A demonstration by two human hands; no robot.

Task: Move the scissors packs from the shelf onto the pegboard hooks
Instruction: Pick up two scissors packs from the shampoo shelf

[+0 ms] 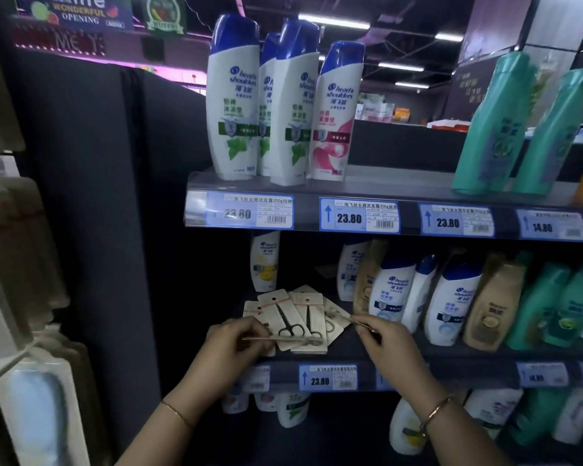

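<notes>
The scissors packs (295, 319) lie in a loose, overlapping fan on the middle shelf (451, 359), toward its left end, each a pale card with a small dark pair of scissors on it and a hang hole at the top. The left hand (241, 338) pinches one pack (283, 338) by its left edge between thumb and fingers, the card seen almost edge-on just above the near side of the fan. The right hand (382, 341) grips another pack (347, 319) at the fan's right side, also tilted so only a thin edge shows. Each wrist wears a thin bangle. Just right of the packs stand white, tan and teal shampoo bottles (451, 297), with one white bottle behind the fan. Price tags (327, 378) run along the shelf's front rail. On the shelf above stand taller white shampoo bottles with blue caps (283, 105). At the far left, blurred carded goods (21, 257) hang.
</notes>
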